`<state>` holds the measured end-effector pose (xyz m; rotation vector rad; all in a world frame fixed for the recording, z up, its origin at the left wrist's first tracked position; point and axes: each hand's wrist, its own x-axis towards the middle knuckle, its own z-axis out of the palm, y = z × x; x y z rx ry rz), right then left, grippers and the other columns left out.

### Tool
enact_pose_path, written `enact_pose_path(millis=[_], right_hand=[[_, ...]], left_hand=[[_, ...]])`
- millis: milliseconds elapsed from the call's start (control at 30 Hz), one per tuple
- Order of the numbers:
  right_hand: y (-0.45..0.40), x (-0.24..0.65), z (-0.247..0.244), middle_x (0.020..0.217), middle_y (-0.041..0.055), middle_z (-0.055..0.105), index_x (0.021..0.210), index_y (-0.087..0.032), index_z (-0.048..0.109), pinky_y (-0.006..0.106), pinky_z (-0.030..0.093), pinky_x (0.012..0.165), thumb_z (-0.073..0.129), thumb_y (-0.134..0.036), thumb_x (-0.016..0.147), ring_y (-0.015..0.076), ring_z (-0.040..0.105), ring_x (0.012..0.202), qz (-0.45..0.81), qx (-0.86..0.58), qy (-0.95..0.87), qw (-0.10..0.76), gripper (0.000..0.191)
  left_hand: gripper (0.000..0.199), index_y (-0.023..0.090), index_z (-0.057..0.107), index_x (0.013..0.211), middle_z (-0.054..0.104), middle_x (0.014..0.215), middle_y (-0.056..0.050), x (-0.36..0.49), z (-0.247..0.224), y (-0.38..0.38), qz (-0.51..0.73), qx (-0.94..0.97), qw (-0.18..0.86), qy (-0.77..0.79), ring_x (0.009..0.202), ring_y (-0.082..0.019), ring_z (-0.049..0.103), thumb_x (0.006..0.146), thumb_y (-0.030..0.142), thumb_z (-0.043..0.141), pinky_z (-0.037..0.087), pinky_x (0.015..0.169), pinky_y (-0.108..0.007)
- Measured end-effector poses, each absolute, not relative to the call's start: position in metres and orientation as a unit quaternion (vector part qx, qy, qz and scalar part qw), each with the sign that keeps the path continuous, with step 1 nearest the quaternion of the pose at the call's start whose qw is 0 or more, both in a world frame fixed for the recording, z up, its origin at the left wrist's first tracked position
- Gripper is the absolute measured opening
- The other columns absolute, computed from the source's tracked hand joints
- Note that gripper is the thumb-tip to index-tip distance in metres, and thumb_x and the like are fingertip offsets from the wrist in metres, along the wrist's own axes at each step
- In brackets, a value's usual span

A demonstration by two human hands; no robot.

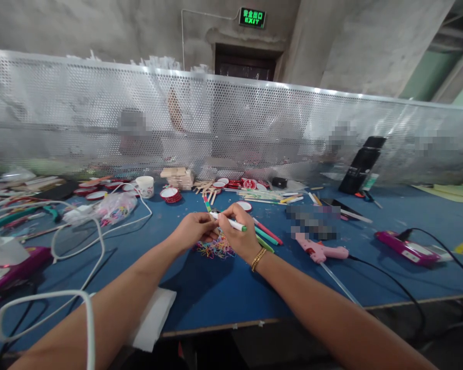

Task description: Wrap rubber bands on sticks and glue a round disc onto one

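My right hand (241, 234) is closed round a white marker (233, 222) with a green end, held like a pen. My left hand (195, 228) is closed in a pinch on a thin stick (207, 203) with bands of colour, which sticks up past the fingertips. The two hands meet at the fingers, so the marker's tip is hidden. Under them lies a heap of small coloured rubber bands (216, 248). Beside my right hand lie a red marker (269, 232), a teal marker (266, 234) and a green marker (264, 244).
A pink glue gun (320, 251) lies to the right, its cord trailing. Purple power strips (409, 247) sit at both sides. A white cable loops across the left. At the back are a paper cup (144, 187), red lids (170, 195), wooden sticks and a black bottle (360, 167).
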<state>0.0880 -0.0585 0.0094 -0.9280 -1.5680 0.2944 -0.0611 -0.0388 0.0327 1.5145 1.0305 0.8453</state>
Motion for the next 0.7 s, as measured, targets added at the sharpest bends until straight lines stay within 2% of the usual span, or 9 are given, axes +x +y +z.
enact_pose_path(millis=[267, 700], right_hand=[[-0.0556, 0.0903, 0.0093, 0.069, -0.0013, 0.060, 0.074, -0.020, 0.053, 0.024, 0.040, 0.061, 0.052, -0.032, 0.085, 0.0124, 0.053, 0.063, 0.123, -0.418, -0.664, 0.607, 0.017], [-0.0568, 0.0895, 0.0108, 0.068, -0.0018, 0.059, 0.073, -0.020, 0.054, 0.024, 0.041, 0.060, 0.052, -0.030, 0.084, 0.0117, 0.053, 0.062, 0.123, -0.409, -0.666, 0.612, 0.015]], left_hand=[[0.041, 0.013, 0.063, 0.070, 0.065, 0.066, -0.004, -0.0614, 0.0332, -0.0390, 0.363, 0.632, 0.538, 0.424, 0.057, -0.010, 0.060, 0.061, 0.050, 0.077, 0.047, 0.056, -0.023], [0.044, 0.012, 0.063, 0.070, 0.066, 0.067, -0.005, -0.0621, 0.0315, -0.0382, 0.362, 0.636, 0.537, 0.420, 0.058, -0.011, 0.060, 0.062, 0.053, 0.075, 0.048, 0.057, -0.023]])
